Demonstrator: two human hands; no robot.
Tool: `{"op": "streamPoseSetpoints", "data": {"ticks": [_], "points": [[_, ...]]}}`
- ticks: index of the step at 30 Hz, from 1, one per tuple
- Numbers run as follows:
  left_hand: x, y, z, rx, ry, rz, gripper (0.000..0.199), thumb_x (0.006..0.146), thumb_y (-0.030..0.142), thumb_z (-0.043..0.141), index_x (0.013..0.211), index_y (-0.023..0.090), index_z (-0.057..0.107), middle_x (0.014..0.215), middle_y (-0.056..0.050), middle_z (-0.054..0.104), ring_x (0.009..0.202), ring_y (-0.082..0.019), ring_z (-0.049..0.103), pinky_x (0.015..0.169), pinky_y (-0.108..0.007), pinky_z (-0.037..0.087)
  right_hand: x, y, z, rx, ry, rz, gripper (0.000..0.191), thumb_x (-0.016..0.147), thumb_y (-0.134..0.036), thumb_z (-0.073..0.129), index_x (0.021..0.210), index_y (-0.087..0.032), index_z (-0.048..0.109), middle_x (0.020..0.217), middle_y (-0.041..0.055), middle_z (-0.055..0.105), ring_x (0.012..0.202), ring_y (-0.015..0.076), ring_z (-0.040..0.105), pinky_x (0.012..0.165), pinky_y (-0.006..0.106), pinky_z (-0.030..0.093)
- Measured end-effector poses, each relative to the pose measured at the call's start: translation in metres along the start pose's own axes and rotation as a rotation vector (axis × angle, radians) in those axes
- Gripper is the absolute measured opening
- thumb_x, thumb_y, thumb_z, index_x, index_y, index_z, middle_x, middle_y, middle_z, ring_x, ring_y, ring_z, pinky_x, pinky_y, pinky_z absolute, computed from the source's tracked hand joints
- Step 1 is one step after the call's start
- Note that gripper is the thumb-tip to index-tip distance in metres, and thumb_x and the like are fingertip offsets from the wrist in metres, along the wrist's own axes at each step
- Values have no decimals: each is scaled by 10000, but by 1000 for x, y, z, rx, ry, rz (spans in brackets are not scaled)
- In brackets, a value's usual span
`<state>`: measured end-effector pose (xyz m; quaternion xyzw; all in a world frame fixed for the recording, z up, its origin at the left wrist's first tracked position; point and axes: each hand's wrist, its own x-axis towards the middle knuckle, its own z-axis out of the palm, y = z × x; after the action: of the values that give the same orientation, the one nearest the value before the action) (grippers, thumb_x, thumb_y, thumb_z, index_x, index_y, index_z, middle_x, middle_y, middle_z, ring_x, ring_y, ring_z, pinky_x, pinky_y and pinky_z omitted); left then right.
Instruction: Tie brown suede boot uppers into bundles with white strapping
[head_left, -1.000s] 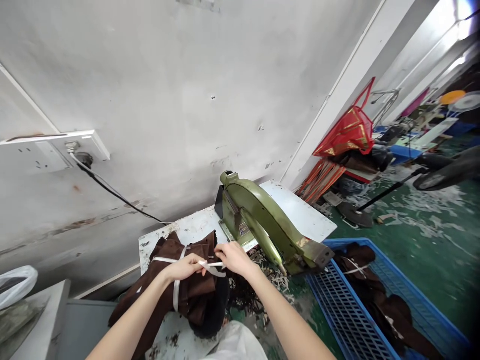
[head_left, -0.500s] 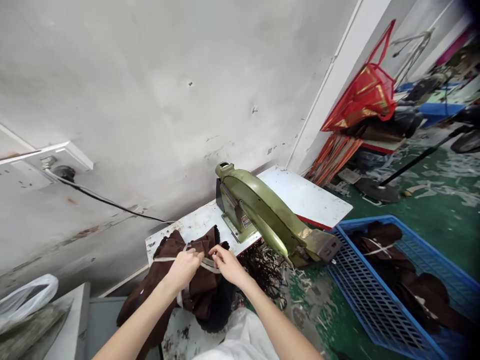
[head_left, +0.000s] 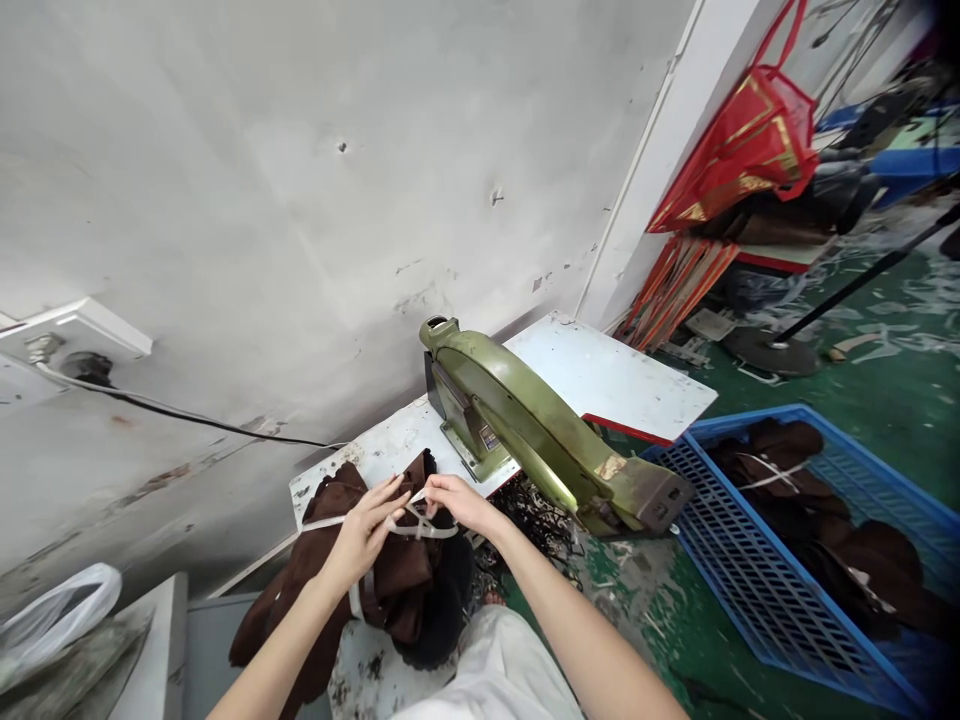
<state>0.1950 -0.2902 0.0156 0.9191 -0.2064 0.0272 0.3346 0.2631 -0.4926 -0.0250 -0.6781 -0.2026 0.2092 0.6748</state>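
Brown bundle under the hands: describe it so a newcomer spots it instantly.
Find the olive-green machine on the white table by the wall. Left of its base in the picture lies a brown fabric bundle bound with white strips. Unlike the brown pieces in the blue crate, it lies on the table, with the left hand and right hand over it.

Head view — forward and down.
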Motion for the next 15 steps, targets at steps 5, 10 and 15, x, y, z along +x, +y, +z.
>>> {"op": "streamPoseSetpoints", "data": {"ticks": [5, 10, 15], "points": [[2, 9, 5, -513, 65, -381, 450, 959, 495, 417, 872, 177, 722, 1182, -116, 701, 1220, -280, 575, 1105, -473, 367, 0, 16, 13, -27, 196, 132, 291, 878, -336, 382, 611, -220, 386, 517, -61, 349, 478, 104, 397, 542, 241, 413], [-12, -6, 1, -427, 171, -447, 493, 916, 554, 440, 629, 188, 604, 983, -91, 723, 1144, -274, 585, 1064, -409, 379, -12, 42, -14, -330, 400, 222, 432, 802, -414, 572, 468, -201, 399, 448, -36, 371, 493, 112, 395, 530, 251, 287], [-48, -35, -4, -423, 190, -633, 508, 829, 632, 507, 755, 170, 705, 976, -86, 700, 1074, -284, 596, 984, -385, 438, -30, 94, -37, -647, 442, 369, 334, 812, -235, 519, 490, -168, 579, 570, 76, 616, 644, 182, 589, 630, 273, 323]]}}
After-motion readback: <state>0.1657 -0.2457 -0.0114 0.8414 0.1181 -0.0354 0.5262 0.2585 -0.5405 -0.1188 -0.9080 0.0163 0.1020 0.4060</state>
